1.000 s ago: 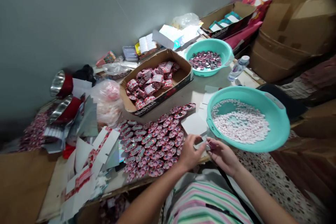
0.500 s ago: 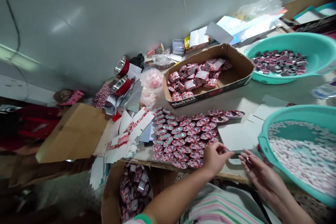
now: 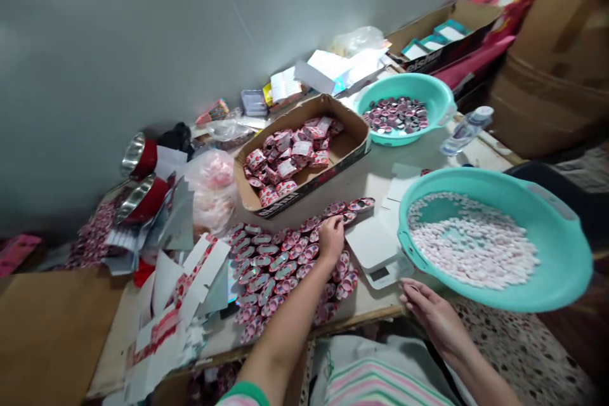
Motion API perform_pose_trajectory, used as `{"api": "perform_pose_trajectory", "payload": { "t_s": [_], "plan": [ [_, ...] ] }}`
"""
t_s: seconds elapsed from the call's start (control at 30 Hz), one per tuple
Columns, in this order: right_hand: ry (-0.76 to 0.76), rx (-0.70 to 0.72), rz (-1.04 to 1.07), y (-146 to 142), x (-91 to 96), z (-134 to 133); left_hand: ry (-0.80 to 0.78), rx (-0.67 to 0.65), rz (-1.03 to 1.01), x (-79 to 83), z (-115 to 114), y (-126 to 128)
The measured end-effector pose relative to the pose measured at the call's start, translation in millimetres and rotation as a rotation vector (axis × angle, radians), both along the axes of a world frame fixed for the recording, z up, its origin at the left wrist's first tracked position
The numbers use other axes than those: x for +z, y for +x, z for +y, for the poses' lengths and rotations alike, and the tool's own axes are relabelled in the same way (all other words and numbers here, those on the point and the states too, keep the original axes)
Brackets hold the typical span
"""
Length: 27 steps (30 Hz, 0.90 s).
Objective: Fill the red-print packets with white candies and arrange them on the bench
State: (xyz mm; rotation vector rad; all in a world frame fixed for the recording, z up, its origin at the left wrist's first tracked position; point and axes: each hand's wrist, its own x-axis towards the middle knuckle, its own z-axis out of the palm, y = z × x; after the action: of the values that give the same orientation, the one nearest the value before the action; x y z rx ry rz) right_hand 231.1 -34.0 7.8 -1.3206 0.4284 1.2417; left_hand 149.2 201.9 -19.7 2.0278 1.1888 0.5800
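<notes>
My left hand (image 3: 332,240) reaches over rows of small red-and-white printed packs (image 3: 285,269), standing close together with oval tops facing up. Its fingers are pinched at the far right rows; whatever they hold is hidden. Near the front edge is my right hand (image 3: 428,307), thumb and fingertips together around something small that I cannot make out. Between the hands lies a white flat scale (image 3: 373,244) with a small dark display. Beside the right hand stands a turquoise basin (image 3: 561,247) holding many small pale pieces.
Behind the rows, a cardboard box (image 3: 349,165) holds more printed packs. A second turquoise basin (image 3: 380,85) contains dark-and-pink round pieces, with a plastic bottle (image 3: 466,131) nearby. Cut card sheets (image 3: 159,311) and red metal bowls (image 3: 147,200) are at left.
My left hand has moved away from my right hand, leftward and forward over the packs. The right hand stays near the front edge. The view has turned right.
</notes>
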Motion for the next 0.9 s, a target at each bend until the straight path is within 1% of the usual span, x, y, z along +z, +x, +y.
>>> {"api": "perform_pose_trajectory", "payload": {
  "t_s": [0.13,0.23,0.37,0.53,0.63,0.77,0.83,0.9],
  "plan": [
    [-0.049,0.040,-0.035,1.2,0.7,-8.9,0.152,-0.162,0.156,-17.8,13.0,5.9],
    [-0.061,0.021,-0.075,1.8,-2.0,-11.9,0.212,-0.235,0.215,-21.8,13.8,8.1],
    [-0.041,-0.020,-0.073,1.5,-6.1,-11.6,0.276,-0.305,0.299,-18.5,7.4,5.5],
    [-0.036,0.018,-0.096,2.7,-6.4,-8.4,0.285,-0.376,0.367,-16.3,0.0,-5.3],
    [-0.063,0.039,-0.106,3.7,-5.4,-4.8,0.299,-0.434,0.385,-12.7,2.6,-5.4],
    [-0.032,0.090,-0.107,4.5,-1.9,4.5,0.323,-0.507,0.425,-4.7,11.4,3.6],
    [-0.008,0.096,-0.124,5.6,1.1,10.9,0.331,-0.524,0.449,-1.2,12.9,5.9],
    [0.024,0.095,-0.159,7.9,3.8,17.1,0.331,-0.510,0.453,2.4,9.9,4.0]
  ]
}}
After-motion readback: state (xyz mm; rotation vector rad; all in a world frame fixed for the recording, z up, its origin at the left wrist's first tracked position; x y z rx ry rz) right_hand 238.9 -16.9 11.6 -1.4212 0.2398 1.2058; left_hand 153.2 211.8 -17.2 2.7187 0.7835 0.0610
